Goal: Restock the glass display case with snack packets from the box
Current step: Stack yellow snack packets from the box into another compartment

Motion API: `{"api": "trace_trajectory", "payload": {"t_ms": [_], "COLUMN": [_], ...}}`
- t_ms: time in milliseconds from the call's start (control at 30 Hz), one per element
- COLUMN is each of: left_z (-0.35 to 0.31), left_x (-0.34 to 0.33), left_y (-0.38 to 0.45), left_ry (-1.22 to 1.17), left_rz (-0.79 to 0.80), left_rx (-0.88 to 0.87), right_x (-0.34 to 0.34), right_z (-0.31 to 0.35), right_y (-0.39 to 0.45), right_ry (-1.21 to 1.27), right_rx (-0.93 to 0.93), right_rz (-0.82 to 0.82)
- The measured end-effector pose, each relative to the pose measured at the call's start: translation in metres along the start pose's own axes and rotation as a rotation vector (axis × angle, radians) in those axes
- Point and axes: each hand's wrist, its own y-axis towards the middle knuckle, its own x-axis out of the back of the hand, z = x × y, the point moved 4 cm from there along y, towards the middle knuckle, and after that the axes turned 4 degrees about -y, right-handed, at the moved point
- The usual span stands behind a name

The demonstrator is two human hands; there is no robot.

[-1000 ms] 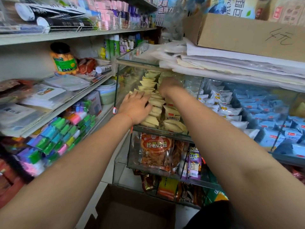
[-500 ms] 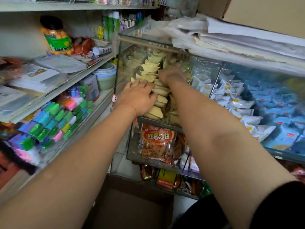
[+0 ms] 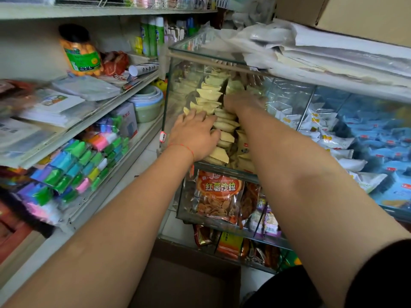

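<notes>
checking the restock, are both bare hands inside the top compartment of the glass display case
Yes, the left hand and right hand both rest among the pale yellow snack packets there.

Both bare arms reach forward and up, close side by side; the left hand (image 3: 194,135) lies palm down with its fingers spread and nearly straight, pressing flat on what is under it; a thin red string goes round the left wrist; the right hand (image 3: 241,103) is farther in and a bit higher, its back facing up, its fingers bent down and hidden, so how they sit cannot be told; a dark sleeve shows at the right upper arm
</notes>
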Motion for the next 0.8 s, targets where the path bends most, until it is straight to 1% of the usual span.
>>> {"api": "trace_trajectory", "payload": {"t_ms": [33, 100, 200, 367, 467, 600, 667, 733, 800], "left_z": [0.0, 0.0, 0.0, 0.002, 0.002, 0.001, 0.002, 0.001, 0.002], "left_x": [0.0, -0.001, -0.002, -0.002, -0.003, -0.003, -0.003, -0.003, -0.003], "left_y": [0.0, 0.001, 0.002, 0.004, 0.003, 0.002, 0.002, 0.003, 0.002], "left_ry": [0.002, 0.005, 0.004, 0.017, 0.018, 0.015, 0.017, 0.015, 0.011], "left_rz": [-0.001, 0.004, 0.015, 0.011, 0.014, 0.013, 0.014, 0.013, 0.01], "left_rx": [0.0, 0.001, -0.002, 0.001, 0.003, 0.006, 0.007, 0.002, -0.001], "right_x": [0.001, -0.003, -0.01, -0.01, -0.01, -0.009, -0.007, -0.009, -0.01], "right_z": [0.002, 0.008, 0.011, 0.018, 0.016, 0.012, 0.005, -0.002, -0.004], "right_y": [0.001, 0.006, 0.013, 0.011, 0.009, 0.008, 0.01, 0.011, 0.012], "right_ry": [0.007, 0.033, 0.041, -0.001, 0.015, 0.097, 0.157, 0.17, 0.141], "right_rx": [0.022, 0.071, 0.079, 0.165, 0.133, 0.148, 0.073, -0.014, -0.035], "right_rz": [-0.03, -0.041, -0.01, 0.034, 0.002, -0.044, -0.066, -0.031, 0.018]}}
